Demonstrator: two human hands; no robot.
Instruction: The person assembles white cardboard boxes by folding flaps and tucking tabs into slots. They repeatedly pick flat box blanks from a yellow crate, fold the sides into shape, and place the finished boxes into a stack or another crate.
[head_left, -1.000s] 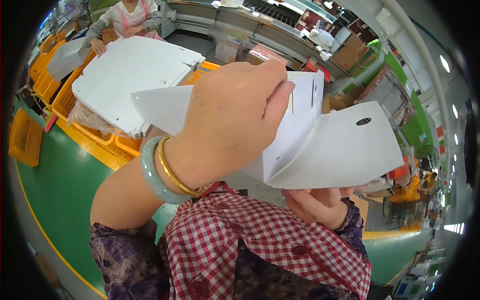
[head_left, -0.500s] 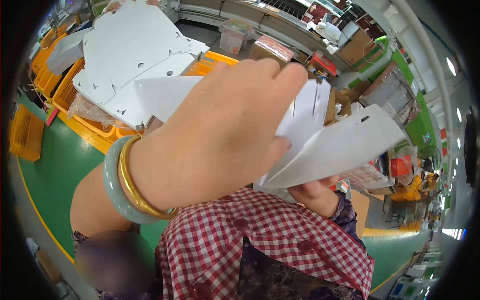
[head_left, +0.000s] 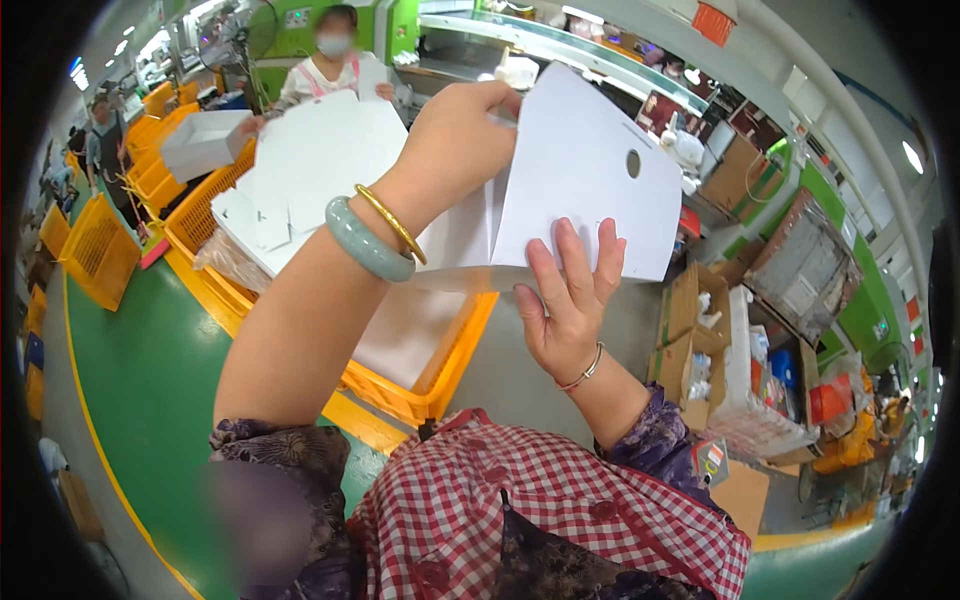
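A white cardboard piece with a round hole (head_left: 590, 190) is partly folded, its large panel standing up before me. My left hand (head_left: 460, 135) is closed at the panel's upper left edge, with some fingertips hidden behind the card. Against the lower front of the same panel, my right hand (head_left: 570, 310) rests with fingers stretched and spread. A bent flap (head_left: 455, 235) shows below my left wrist. To the left lies a pile of flat white cardboard blanks (head_left: 325, 150).
Yellow crates (head_left: 205, 215) sit under the blanks, and another yellow crate (head_left: 440, 385) is below my hands. Across the pile, a masked person (head_left: 315, 75) has a hand near a white open box (head_left: 203, 142). Brown cartons (head_left: 690, 340) stand at the right.
The cardboard has gone from bent near my chest to raised and upright. My left hand moved away from me, and my right hand came from beneath onto the panel's front. The view shifted too.
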